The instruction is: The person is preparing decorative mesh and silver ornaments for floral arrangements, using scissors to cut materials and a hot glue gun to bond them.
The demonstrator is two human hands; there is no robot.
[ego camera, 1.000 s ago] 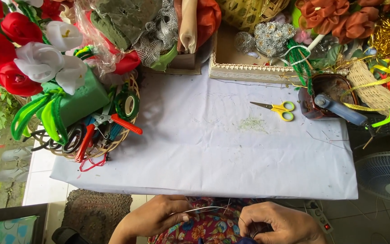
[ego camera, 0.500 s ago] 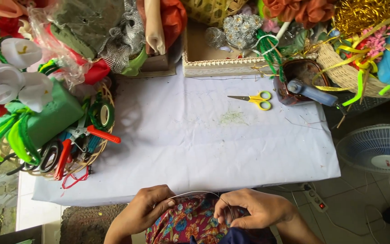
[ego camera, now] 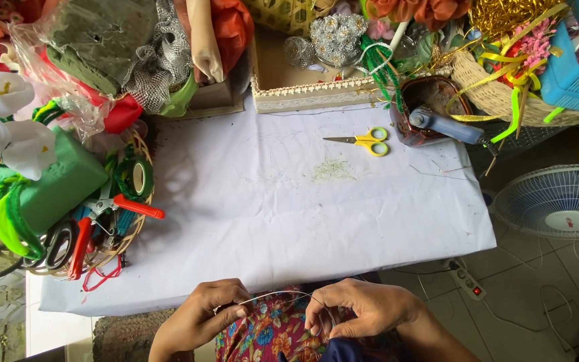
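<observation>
White cloth covers the bench [ego camera: 269, 221], yellow scissors [ego camera: 363, 141] lying on it, while both hands, left [ego camera: 202, 315] and right [ego camera: 360, 308], pinch a thin wire [ego camera: 283, 293] below its edge.

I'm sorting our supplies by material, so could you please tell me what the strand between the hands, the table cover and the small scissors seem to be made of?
The strand looks like thin bare metal wire: pale, shiny, holding its own arc between left hand and right hand. The table cover seems white paper or thin cloth, matte and creased. The scissors have grey metal blades and glossy yellow handles, probably plastic.
</observation>
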